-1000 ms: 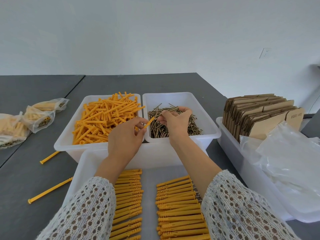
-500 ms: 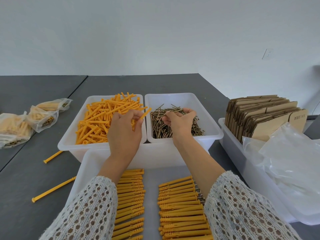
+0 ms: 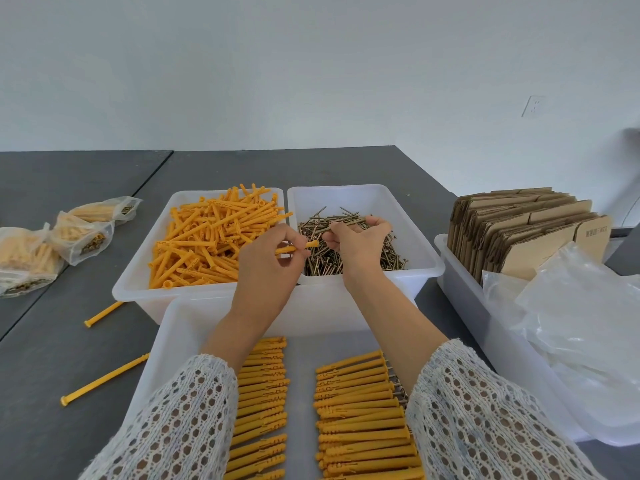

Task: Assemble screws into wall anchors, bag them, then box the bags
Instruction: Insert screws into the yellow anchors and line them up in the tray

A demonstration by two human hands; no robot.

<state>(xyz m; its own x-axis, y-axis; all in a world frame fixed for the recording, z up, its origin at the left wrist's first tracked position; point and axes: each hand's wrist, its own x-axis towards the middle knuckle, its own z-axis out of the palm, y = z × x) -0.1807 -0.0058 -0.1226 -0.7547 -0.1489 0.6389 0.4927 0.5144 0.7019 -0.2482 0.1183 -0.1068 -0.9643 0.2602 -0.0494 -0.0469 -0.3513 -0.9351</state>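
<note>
Head view: left hand (image 3: 266,268) pinches anchor (image 3: 297,247) over bin rim (image 3: 294,271).

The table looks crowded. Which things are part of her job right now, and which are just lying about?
In use: left hand pinching an orange anchor; right hand holding screws; anchor bin; screw bin.

Lying about: two loose anchors; filled bags; flat cardboard boxes; empty plastic bags.

Orange wall anchors (image 3: 211,237), dark bronze screws (image 3: 349,258), translucent white bins (image 3: 367,199), brown cardboard flats (image 3: 519,223), grey table (image 3: 52,341), white openwork-lace sleeves (image 3: 180,417).
</note>
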